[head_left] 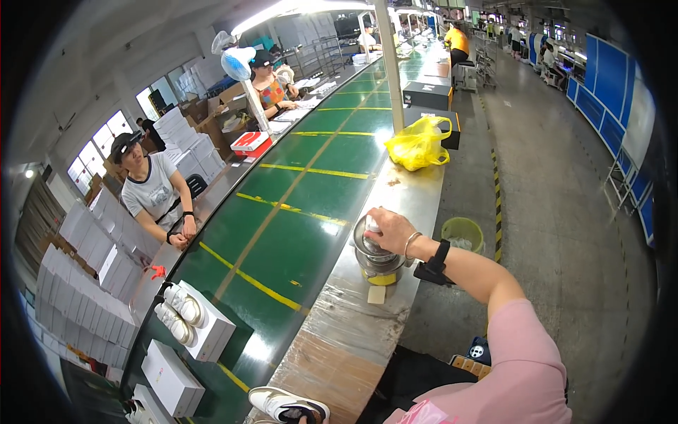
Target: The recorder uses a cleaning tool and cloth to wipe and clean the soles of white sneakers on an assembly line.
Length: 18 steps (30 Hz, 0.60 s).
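Note:
My right hand [390, 232] reaches over a round metal pot [381, 261] on the workbench. Its fingers close around a small white piece [373, 225] at the pot's top; what kind it is, I cannot make out. A small pale square pad [376, 295] lies beside the pot's base, where a yellow band shows. At the bottom edge, a white sneaker [279, 401] with a dark inside rests at the bench's near end. Only a sliver of my left hand [304, 420] shows, gripping the sneaker at its opening; most of that hand is out of the picture.
A green conveyor belt [296, 205] with yellow stripes runs along the bench's left, carrying white shoe boxes [172, 378] and a pair of white sneakers [185, 314]. A yellow plastic bag [418, 145] sits by a post [390, 71]. Two co-workers sit across the belt. A bin [462, 232] stands right.

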Each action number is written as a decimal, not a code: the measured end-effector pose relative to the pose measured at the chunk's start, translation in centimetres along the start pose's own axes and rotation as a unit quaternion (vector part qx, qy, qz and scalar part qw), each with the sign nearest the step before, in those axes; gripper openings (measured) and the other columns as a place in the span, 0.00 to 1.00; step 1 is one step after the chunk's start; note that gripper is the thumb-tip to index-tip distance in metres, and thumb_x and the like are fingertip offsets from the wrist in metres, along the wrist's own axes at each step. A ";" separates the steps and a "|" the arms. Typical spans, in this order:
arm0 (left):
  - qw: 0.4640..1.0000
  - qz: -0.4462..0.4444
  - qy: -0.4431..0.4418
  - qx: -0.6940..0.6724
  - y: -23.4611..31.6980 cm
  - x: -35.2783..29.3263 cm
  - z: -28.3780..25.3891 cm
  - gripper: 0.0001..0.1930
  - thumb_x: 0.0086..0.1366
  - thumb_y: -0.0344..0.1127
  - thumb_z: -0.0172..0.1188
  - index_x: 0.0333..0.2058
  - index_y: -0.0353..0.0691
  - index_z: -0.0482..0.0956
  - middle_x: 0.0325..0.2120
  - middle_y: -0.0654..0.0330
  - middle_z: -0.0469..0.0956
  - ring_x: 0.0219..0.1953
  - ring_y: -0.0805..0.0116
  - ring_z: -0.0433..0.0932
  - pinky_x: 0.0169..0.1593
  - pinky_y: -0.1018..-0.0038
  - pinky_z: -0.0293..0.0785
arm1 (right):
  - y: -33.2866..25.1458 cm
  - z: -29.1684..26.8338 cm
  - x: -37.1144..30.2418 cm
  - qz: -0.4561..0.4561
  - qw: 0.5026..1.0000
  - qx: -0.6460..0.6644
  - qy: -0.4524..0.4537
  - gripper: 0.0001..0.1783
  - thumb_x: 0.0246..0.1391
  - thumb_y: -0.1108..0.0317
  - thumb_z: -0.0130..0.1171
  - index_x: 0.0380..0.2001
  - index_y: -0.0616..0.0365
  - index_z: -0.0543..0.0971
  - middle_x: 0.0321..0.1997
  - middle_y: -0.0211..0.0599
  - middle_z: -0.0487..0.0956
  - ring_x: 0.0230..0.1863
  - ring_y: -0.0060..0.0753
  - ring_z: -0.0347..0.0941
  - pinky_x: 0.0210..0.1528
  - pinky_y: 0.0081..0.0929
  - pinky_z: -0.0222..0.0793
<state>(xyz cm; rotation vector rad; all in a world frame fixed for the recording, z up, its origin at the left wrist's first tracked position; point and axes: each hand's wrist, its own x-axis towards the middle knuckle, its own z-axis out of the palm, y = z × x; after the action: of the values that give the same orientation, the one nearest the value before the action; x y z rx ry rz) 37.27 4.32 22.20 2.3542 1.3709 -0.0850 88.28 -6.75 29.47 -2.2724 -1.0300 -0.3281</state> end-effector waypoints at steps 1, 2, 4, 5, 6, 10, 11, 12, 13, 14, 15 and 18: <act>0.999 -0.046 -0.026 0.010 0.6 0.2 -0.3 0.38 0.59 0.66 0.54 0.62 0.49 0.63 0.34 0.44 0.79 0.38 0.40 0.77 0.42 0.54 0.71 | -0.3 -0.4 0.1 -0.007 1.000 0.004 -0.002 0.22 0.52 0.61 0.63 0.46 0.59 0.70 0.38 0.50 0.77 0.43 0.53 0.76 0.47 0.41 0.72; 0.999 -0.044 -0.026 0.009 0.1 0.4 0.1 0.38 0.59 0.66 0.54 0.62 0.49 0.63 0.34 0.44 0.79 0.38 0.40 0.77 0.42 0.54 0.71 | -0.4 -0.9 0.3 -0.018 1.000 -0.005 -0.004 0.21 0.52 0.61 0.63 0.46 0.59 0.71 0.39 0.49 0.77 0.43 0.52 0.75 0.47 0.41 0.72; 0.998 -0.049 -0.022 -0.020 -0.8 0.5 0.9 0.38 0.59 0.70 0.50 0.58 0.46 0.68 0.30 0.46 0.80 0.37 0.41 0.78 0.41 0.53 0.71 | -1.0 -2.6 0.8 -0.015 0.999 -0.028 -0.004 0.21 0.52 0.61 0.63 0.45 0.59 0.71 0.39 0.49 0.77 0.44 0.52 0.75 0.47 0.40 0.72; 0.998 -0.049 -0.025 -0.021 -0.7 0.8 1.1 0.38 0.59 0.70 0.50 0.58 0.46 0.68 0.30 0.46 0.80 0.37 0.41 0.78 0.41 0.53 0.71 | -1.2 -3.0 1.0 -0.014 0.999 -0.049 -0.005 0.21 0.51 0.61 0.63 0.45 0.59 0.72 0.39 0.49 0.77 0.44 0.51 0.75 0.47 0.40 0.72; 0.999 -0.050 -0.008 -0.004 -0.3 1.1 1.2 0.37 0.59 0.69 0.51 0.57 0.46 0.70 0.30 0.46 0.80 0.36 0.42 0.78 0.41 0.53 0.71 | -1.0 -2.2 0.9 -0.010 0.999 -0.029 0.026 0.21 0.51 0.62 0.64 0.45 0.60 0.72 0.39 0.49 0.77 0.44 0.50 0.75 0.48 0.39 0.72; 0.999 -0.044 0.019 0.022 0.5 1.0 0.7 0.34 0.59 0.66 0.55 0.51 0.43 0.75 0.31 0.47 0.81 0.36 0.45 0.79 0.41 0.55 0.72 | 0.2 0.9 -0.6 -0.021 0.997 -0.022 0.076 0.22 0.50 0.62 0.64 0.46 0.62 0.73 0.39 0.49 0.77 0.43 0.51 0.75 0.48 0.39 0.72; 0.999 -0.042 0.027 0.013 0.2 1.1 0.8 0.33 0.59 0.65 0.57 0.50 0.42 0.75 0.31 0.48 0.81 0.37 0.45 0.79 0.42 0.55 0.72 | 0.5 1.0 -0.6 -0.023 0.997 -0.024 0.077 0.22 0.50 0.62 0.64 0.46 0.62 0.73 0.39 0.49 0.77 0.43 0.51 0.75 0.48 0.39 0.72; 0.997 -0.036 0.055 -0.036 -1.0 1.2 1.5 0.31 0.57 0.61 0.62 0.49 0.41 0.76 0.30 0.49 0.81 0.35 0.45 0.79 0.42 0.57 0.72 | 0.3 1.0 -0.5 -0.030 0.996 -0.032 0.077 0.22 0.50 0.62 0.64 0.46 0.62 0.73 0.38 0.49 0.77 0.43 0.51 0.75 0.48 0.39 0.72; 0.995 -0.066 0.014 -0.068 -1.3 1.2 0.3 0.34 0.57 0.57 0.65 0.53 0.37 0.74 0.38 0.46 0.81 0.42 0.47 0.78 0.47 0.60 0.72 | -0.1 1.0 -0.6 -0.037 0.995 -0.042 0.077 0.22 0.50 0.62 0.64 0.46 0.62 0.73 0.38 0.49 0.78 0.42 0.51 0.75 0.47 0.39 0.72; 0.990 -0.090 0.029 -0.103 -0.8 0.6 -1.6 0.36 0.57 0.55 0.66 0.55 0.34 0.72 0.44 0.45 0.79 0.46 0.50 0.77 0.50 0.63 0.72 | -0.8 0.4 -0.4 -0.040 0.995 -0.044 0.076 0.22 0.50 0.62 0.64 0.46 0.62 0.73 0.38 0.49 0.78 0.42 0.51 0.75 0.47 0.39 0.72; 0.984 -0.121 0.036 -0.122 0.4 0.3 -3.3 0.37 0.58 0.54 0.66 0.57 0.31 0.70 0.50 0.43 0.77 0.51 0.53 0.76 0.53 0.65 0.71 | -0.1 -0.1 0.2 -0.038 0.996 -0.058 0.051 0.22 0.50 0.62 0.64 0.46 0.62 0.73 0.37 0.49 0.78 0.41 0.51 0.76 0.47 0.39 0.72; 0.877 -0.142 0.063 -0.455 -2.7 -1.2 -5.3 0.42 0.60 0.44 0.67 0.65 0.31 0.55 0.60 0.42 0.66 0.58 0.52 0.69 0.60 0.63 0.65 | -0.1 -0.5 -0.1 -0.029 0.997 -0.055 0.048 0.23 0.50 0.61 0.64 0.46 0.61 0.73 0.36 0.49 0.78 0.40 0.51 0.76 0.46 0.38 0.73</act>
<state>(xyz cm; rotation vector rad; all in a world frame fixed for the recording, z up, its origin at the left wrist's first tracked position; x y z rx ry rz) 33.57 6.48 26.49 1.3822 1.3817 0.5265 88.16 -7.05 29.86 -2.3019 -1.0539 -0.5254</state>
